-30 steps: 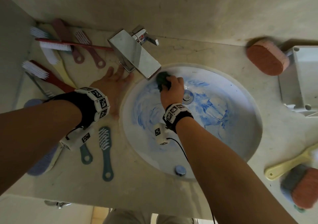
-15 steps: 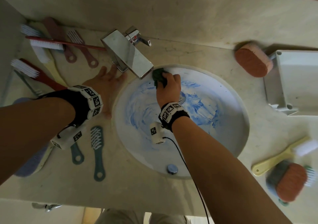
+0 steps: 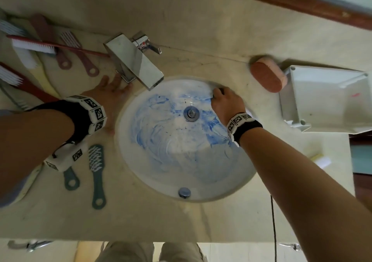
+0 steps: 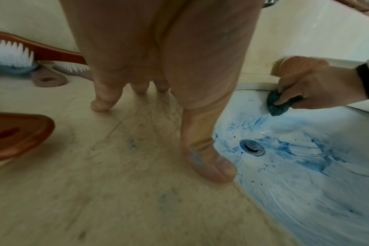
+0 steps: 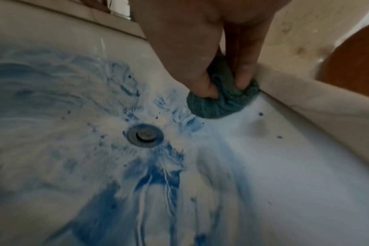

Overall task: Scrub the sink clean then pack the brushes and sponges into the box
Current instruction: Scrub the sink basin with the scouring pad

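The white oval sink (image 3: pixel 201 199) is smeared with blue cleaner. My right hand (image 3: pixel 218 95) grips a dark green scrub pad (image 5: pixel 219 103) and presses it against the sink's far right wall just under the rim. In the head view the hand hides most of the pad. My left hand (image 3: pixel 112 84) lies flat with straight fingers on the counter left of the sink. A white open box (image 3: pixel 322 104) stands on the counter at the right. An orange sponge (image 3: pixel 266 76) leans by the box's left end.
A chrome faucet (image 3: pixel 134 64) overhangs the sink's far left edge. Several brushes lie left of the sink: red (image 3: pixel 30 84), pink (image 3: pixel 80 54) and teal (image 3: pixel 97 171). A yellow brush (image 3: pixel 320 159) shows beyond my right forearm. The drain (image 3: pixel 191 113) sits mid-basin.
My right hand has slid the green pad from under the faucet along the far wall to the sink's right side. The left hand stays planted on the counter.
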Demonstrator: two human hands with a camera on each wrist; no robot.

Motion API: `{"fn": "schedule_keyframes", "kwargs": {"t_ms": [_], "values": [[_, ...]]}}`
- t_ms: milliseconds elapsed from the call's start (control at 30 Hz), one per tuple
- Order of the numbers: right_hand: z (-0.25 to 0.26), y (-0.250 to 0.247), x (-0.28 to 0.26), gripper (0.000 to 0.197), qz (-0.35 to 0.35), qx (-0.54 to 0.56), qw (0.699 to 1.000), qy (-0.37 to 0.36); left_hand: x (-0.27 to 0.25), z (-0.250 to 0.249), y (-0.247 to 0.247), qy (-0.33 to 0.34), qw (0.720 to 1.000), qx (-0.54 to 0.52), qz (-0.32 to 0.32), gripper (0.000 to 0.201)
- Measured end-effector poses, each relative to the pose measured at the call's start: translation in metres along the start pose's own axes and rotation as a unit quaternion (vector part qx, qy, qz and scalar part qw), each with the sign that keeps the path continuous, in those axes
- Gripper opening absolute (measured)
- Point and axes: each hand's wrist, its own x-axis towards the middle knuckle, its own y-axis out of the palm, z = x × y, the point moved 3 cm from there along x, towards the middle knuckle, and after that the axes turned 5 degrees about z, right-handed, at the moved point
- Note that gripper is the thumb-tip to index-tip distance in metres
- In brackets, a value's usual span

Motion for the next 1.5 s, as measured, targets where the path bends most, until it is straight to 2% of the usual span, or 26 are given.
{"fn": "schedule_keyframes", "kwargs": {"t_ms": [67, 167, 300, 367, 467, 533, 633, 767, 967, 1167, 1300, 1433, 1500], "values": [[-0.004, -0.002, -0.011, 0.028, 0.012, -0.038, 0.999, 0.025, 0.003, 0.002, 0.003, 0.004, 1.0, -0.006, -0.002, 0.173], [-0.011, 0.011, -0.028, 0.024, 0.149, -0.056, 0.986, 0.048, 0.0, 0.001, 0.001, 0.005, 1.0, 0.004, -0.003, 0.173], [-0.011, 0.02, -0.045, 0.033, 0.244, -0.089, 0.965, 0.048, -0.012, -0.009, -0.008, -0.011, 1.0, 0.028, 0.005, 0.178], [-0.014, 0.02, -0.045, 0.03, 0.248, -0.081, 0.965, 0.037, -0.016, -0.013, -0.01, -0.016, 0.999, 0.032, -0.004, 0.176], [-0.026, 0.015, -0.031, 0.03, 0.167, -0.01, 0.985, 0.038, -0.021, -0.015, -0.012, -0.029, 0.999, 0.039, -0.008, 0.174], [-0.027, 0.008, -0.028, 0.029, 0.15, 0.001, 0.988, 0.045, -0.025, -0.02, -0.015, -0.03, 0.998, 0.055, -0.004, 0.173], [-0.017, 0.014, -0.043, 0.034, 0.211, -0.097, 0.973, -0.003, -0.025, -0.021, -0.014, -0.036, 0.997, 0.07, 0.001, 0.169], [-0.004, 0.031, -0.066, 0.035, 0.282, -0.168, 0.945, -0.017, -0.02, -0.015, -0.011, -0.026, 0.998, 0.062, -0.007, 0.175], [0.004, 0.04, -0.071, 0.034, 0.335, -0.076, 0.939, 0.004, -0.014, -0.009, -0.006, -0.008, 0.999, 0.042, -0.027, 0.177], [-0.026, 0.002, -0.038, 0.031, 0.258, -0.085, 0.962, -0.014, -0.025, -0.016, -0.013, -0.016, 0.999, 0.033, -0.017, 0.175], [-0.024, 0.01, -0.057, 0.032, 0.294, -0.117, 0.948, -0.031, -0.034, -0.022, -0.019, -0.005, 0.998, 0.054, -0.03, 0.167], [-0.003, 0.033, -0.088, 0.033, 0.343, -0.049, 0.938, -0.01, -0.021, -0.009, -0.008, 0.01, 0.998, -0.004, -0.064, 0.173], [0.007, 0.035, -0.095, 0.032, 0.374, -0.007, 0.927, -0.009, -0.023, -0.011, -0.009, 0.007, 0.999, -0.003, -0.049, 0.174]]}}
